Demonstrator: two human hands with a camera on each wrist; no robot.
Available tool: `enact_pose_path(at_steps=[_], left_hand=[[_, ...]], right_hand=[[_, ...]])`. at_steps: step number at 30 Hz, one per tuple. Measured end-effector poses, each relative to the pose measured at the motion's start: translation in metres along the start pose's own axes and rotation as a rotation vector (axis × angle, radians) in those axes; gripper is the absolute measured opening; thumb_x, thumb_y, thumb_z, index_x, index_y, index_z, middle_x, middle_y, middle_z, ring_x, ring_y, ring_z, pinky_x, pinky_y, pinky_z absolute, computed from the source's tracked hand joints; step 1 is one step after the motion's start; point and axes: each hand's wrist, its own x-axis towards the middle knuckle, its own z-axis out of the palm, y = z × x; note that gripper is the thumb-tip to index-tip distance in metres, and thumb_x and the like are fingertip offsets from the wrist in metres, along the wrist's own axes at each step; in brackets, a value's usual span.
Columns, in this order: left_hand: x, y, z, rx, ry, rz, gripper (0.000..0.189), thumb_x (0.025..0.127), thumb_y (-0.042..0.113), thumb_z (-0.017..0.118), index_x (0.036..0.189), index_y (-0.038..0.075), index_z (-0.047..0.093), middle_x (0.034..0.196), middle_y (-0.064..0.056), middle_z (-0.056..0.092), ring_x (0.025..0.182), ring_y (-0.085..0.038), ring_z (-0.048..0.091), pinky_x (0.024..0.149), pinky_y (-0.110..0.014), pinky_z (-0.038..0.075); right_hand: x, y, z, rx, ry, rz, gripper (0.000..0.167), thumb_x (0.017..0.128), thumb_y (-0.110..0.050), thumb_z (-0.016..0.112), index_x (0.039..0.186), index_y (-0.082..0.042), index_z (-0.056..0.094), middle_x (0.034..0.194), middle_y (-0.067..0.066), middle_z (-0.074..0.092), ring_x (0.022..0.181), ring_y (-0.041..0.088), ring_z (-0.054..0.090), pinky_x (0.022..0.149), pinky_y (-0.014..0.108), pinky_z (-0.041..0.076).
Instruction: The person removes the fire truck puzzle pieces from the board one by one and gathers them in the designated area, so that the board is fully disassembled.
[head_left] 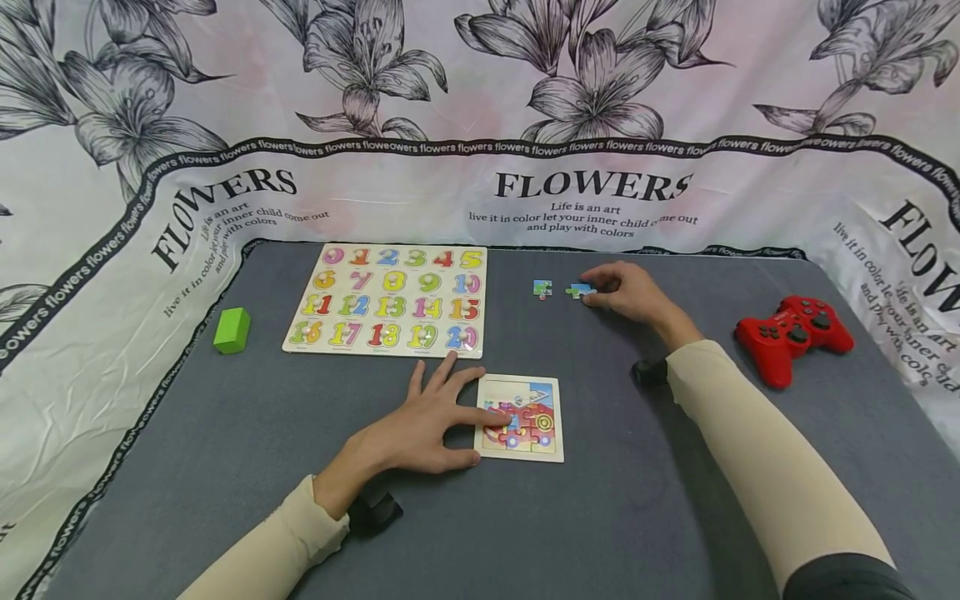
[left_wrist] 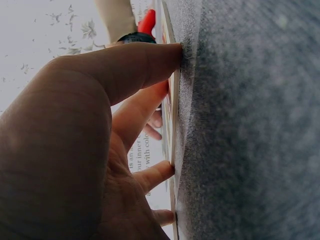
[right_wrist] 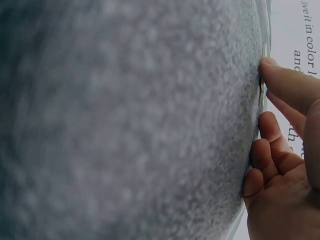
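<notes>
Puzzle board (head_left: 520,456): centre of the clock face, flat on the grey worktop (head_left: 600,517); its pale upper-left area is perhaps unfilled.
Left hand (head_left: 423,425): at 9 o'clock, fingers spread; the index finger rests on the printed design and the thumb meets the board's edge at 8 o'clock, presumably to steady it.
Right hand (head_left: 630,292): at 1 o'clock, thumb and index finger pinching a blue-green piece (head_left: 578,291) by its 3 o'clock side, probably for a fine hold; whether it is lifted cannot be told.
Loose piece (head_left: 542,288): at 12 o'clock, just beside the pinched one, seemingly set within easy reach.
Number board (head_left: 342,282): at 10 o'clock, its corner near the spread fingers, leaving them little room.
Green block (head_left: 232,331): between 9 and 10 o'clock, well apart.
Red controller (head_left: 795,333): between 2 and 3 o'clock, beyond the right forearm.
Obstruction: the left index finger, hiding part of the design.
</notes>
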Motion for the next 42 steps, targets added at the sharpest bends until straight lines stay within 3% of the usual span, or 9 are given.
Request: enact_pose_path(at_steps=[2, 5, 9, 22, 35, 42], left_hand=[[-0.0001, -0.0001, 0.0001, 0.0, -0.001, 0.003, 0.053, 0.09, 0.039, 0.071, 0.142, 0.044, 0.059, 0.168, -0.008, 0.024, 0.158, -0.044, -0.007, 0.114, -0.079, -0.009], [-0.0001, -0.0003, 0.0003, 0.0, -0.002, 0.005, 0.053, 0.091, 0.039, 0.071, 0.142, 0.043, 0.059, 0.168, -0.009, 0.024, 0.158, -0.044, -0.008, 0.114, -0.078, -0.009], [0.0, -0.0004, 0.0004, -0.002, 0.0, 0.009, 0.052, 0.091, 0.039, 0.071, 0.142, 0.043, 0.059, 0.168, -0.009, 0.024, 0.158, -0.044, -0.008, 0.114, -0.078, -0.01], [0.0008, -0.0014, 0.0008, 0.008, 0.001, 0.008, 0.052, 0.09, 0.04, 0.071, 0.141, 0.044, 0.059, 0.167, -0.007, 0.025, 0.158, -0.044, -0.007, 0.114, -0.079, -0.009], [0.0012, -0.0005, -0.0012, 0.001, -0.009, -0.007, 0.055, 0.089, 0.04, 0.072, 0.142, 0.044, 0.058, 0.168, -0.008, 0.024, 0.158, -0.043, -0.008, 0.115, -0.078, -0.009], [0.0011, -0.0002, -0.0013, -0.001, -0.013, -0.013, 0.055, 0.09, 0.04, 0.072, 0.142, 0.045, 0.058, 0.168, -0.007, 0.023, 0.158, -0.043, -0.008, 0.115, -0.078, -0.009]], right_hand=[[0.0001, 0.0008, -0.0005, -0.007, -0.001, -0.008, 0.043, 0.094, -0.019, 0.074, 0.133, -0.004, 0.066, 0.126, 0.023, 0.062, 0.107, 0.035, 0.06, 0.09, 0.048, 0.047], [-0.0004, 0.0019, -0.0015, -0.022, 0.016, -0.012, 0.041, 0.094, -0.021, 0.074, 0.131, -0.005, 0.068, 0.126, 0.024, 0.065, 0.114, 0.039, 0.055, 0.1, 0.056, 0.035], [-0.0015, 0.0022, -0.0023, -0.053, 0.041, 0.002, 0.039, 0.093, -0.026, 0.075, 0.128, -0.009, 0.07, 0.128, 0.023, 0.065, 0.119, 0.041, 0.044, 0.096, 0.063, 0.02], [0.001, 0.0004, 0.0004, -0.044, 0.066, 0.065, 0.037, 0.094, -0.029, 0.073, 0.127, -0.013, 0.072, 0.133, 0.024, 0.061, 0.12, 0.042, 0.039, 0.094, 0.063, 0.017], [0.0019, -0.0006, 0.0017, -0.041, 0.088, 0.056, 0.038, 0.093, -0.031, 0.074, 0.127, -0.013, 0.072, 0.13, 0.025, 0.062, 0.118, 0.042, 0.04, 0.091, 0.062, 0.018], [-0.002, 0.0028, -0.0002, 0.057, 0.102, 0.062, 0.041, 0.096, -0.034, 0.07, 0.131, -0.014, 0.069, 0.131, 0.02, 0.062, 0.118, 0.035, 0.053, 0.1, 0.062, 0.015]])
